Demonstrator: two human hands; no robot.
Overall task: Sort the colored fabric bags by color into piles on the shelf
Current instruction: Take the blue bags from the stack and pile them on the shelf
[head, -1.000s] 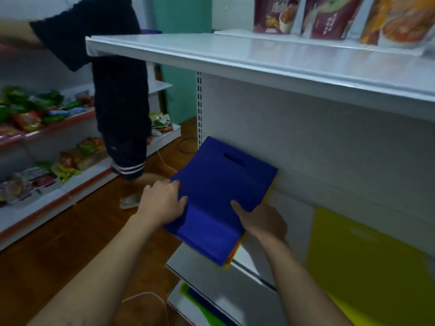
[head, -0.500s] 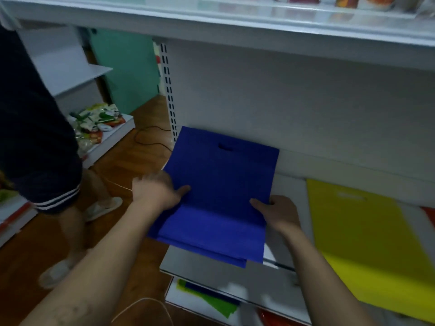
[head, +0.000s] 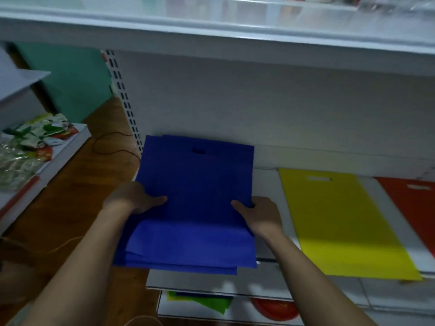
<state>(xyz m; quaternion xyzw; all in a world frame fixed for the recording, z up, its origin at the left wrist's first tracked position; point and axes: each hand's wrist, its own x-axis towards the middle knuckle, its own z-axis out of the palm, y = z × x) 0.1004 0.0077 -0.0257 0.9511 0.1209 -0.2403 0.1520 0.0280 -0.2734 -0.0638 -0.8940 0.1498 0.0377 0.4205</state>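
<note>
At frame center, the left hand [head: 135,198] and right hand [head: 260,214] are pinching the blue bag stack [head: 195,203] at its side edges, the appropriate hold for light, limp, slide-prone fabric.

A white metal shelf [head: 270,276] carries three lots of flat fabric bags side by side. At its left end lies a stack of blue bags [head: 195,208], its near edge hanging over the shelf's front lip. To the right, apart from it, lies a yellow bag [head: 341,222], and beyond that a red bag [head: 414,203], cut off by the frame's edge. All have their handle cut-outs toward the back panel.
</note>
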